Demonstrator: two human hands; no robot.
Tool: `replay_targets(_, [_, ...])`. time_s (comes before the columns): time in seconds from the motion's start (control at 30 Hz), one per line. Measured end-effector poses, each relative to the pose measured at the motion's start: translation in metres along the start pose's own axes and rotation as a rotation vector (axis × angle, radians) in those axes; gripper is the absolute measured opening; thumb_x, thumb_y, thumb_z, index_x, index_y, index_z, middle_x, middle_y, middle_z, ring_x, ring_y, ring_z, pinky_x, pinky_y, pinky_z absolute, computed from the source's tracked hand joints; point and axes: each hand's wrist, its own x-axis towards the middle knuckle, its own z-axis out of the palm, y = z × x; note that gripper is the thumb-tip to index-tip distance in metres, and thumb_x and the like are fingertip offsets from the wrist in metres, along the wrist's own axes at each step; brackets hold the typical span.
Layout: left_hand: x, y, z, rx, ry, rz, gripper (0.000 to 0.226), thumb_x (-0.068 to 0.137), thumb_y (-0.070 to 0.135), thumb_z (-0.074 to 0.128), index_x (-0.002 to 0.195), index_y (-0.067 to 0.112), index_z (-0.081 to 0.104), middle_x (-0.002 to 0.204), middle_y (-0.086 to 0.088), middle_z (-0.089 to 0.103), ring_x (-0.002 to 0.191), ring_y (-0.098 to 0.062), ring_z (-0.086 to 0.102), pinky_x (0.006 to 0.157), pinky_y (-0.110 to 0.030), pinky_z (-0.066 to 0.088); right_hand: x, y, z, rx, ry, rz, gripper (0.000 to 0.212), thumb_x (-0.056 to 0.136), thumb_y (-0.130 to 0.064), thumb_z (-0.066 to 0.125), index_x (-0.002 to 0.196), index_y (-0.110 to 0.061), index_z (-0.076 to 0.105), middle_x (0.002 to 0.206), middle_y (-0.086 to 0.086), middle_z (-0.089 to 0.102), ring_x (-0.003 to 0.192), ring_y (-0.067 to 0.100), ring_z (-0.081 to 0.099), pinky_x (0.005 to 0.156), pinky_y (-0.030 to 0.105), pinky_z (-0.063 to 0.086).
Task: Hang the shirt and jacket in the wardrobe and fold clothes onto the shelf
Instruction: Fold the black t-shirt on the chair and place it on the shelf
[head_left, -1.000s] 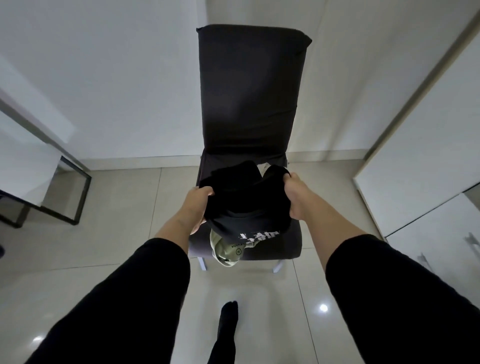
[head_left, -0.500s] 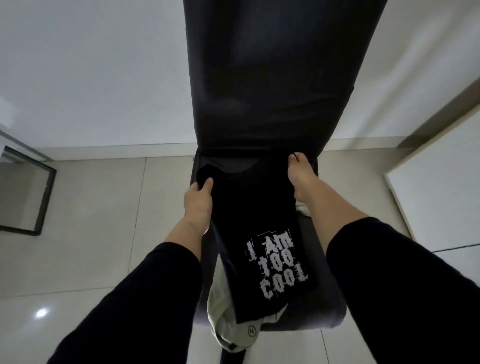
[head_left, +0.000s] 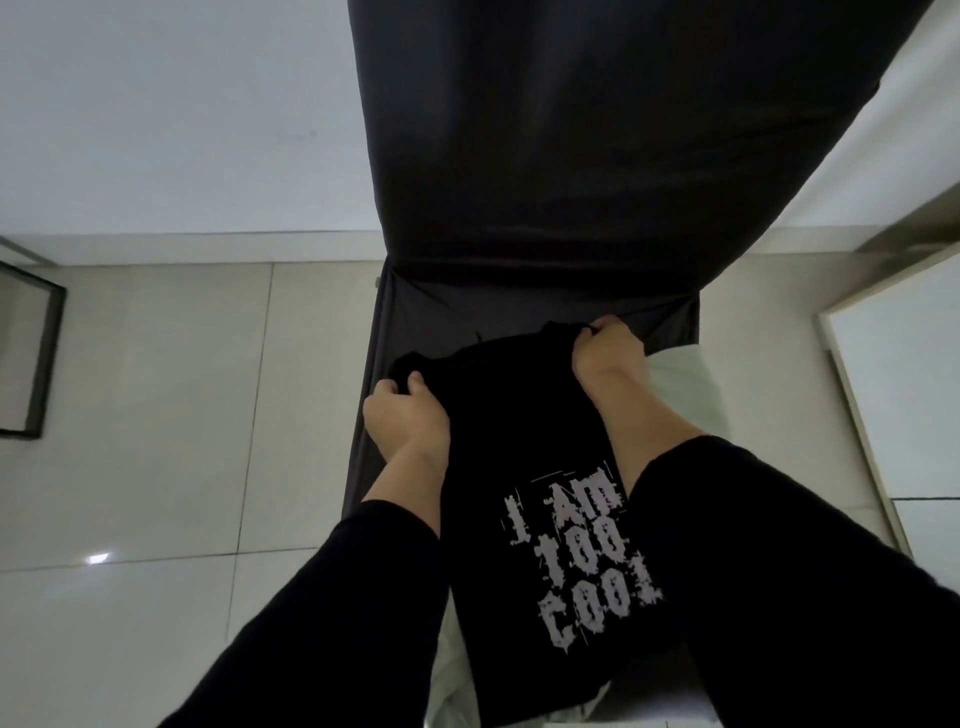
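A black T-shirt (head_left: 519, 467) with pale lettering "I AM TOO COOL" lies lengthwise on the seat of a dark covered chair (head_left: 571, 156). My left hand (head_left: 408, 415) grips the shirt's top left corner. My right hand (head_left: 608, 353) pinches its top right corner, further back near the chair's backrest. A pale greenish garment (head_left: 685, 384) lies under the shirt, showing at the right of the seat and at the bottom edge.
White wardrobe panels (head_left: 904, 395) stand at the right. A black metal frame (head_left: 41, 353) stands on the tiled floor (head_left: 156, 467) at the left. A white wall rises behind the chair.
I have come closer to the chair. Both hands lowered the black T-shirt, first bunched and held up, so it now lies spread along the seat with its print facing up.
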Motion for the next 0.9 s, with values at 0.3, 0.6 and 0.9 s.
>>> replay_targets(0.3, [-0.020,0.006,-0.005,0.018,-0.111,-0.124,0.055,0.096,0.039,0.049,0.138,0.005,0.037,0.139,-0.016,0.044,0.122,-0.033,0.049,0.092,-0.037,0.041,-0.022,-0.023,0.012,-0.553,-0.329,-0.669,0.078,0.080,-0.075,0.043,0.147,-0.037,0.029,0.158,-0.006,0.021,0.148,0.013,0.009,0.118,0.050,-0.006])
replay_targets(0.6, [-0.021,-0.001,-0.020,-0.266,-0.419,-0.066,0.027,0.096,0.025,0.053,0.122,0.019,0.058,0.110,-0.005,0.066,0.103,-0.026,0.064,0.094,-0.046,0.051,-0.036,-0.034,0.006,-0.728,-0.462,-0.666,0.079,0.071,-0.082,0.047,0.135,-0.036,0.048,0.142,0.001,0.040,0.136,0.024,0.025,0.112,0.044,0.016])
replay_targets(0.9, [-0.044,0.020,-0.043,-0.455,-0.501,0.115,0.030,0.099,0.009,0.044,0.124,0.021,0.054,0.119,-0.002,0.062,0.111,-0.021,0.058,0.097,-0.039,0.048,-0.051,-0.044,-0.015,-0.738,-0.665,-0.619,0.086,0.067,-0.082,0.053,0.141,-0.044,0.032,0.135,-0.003,0.055,0.131,0.020,0.043,0.114,0.041,0.014])
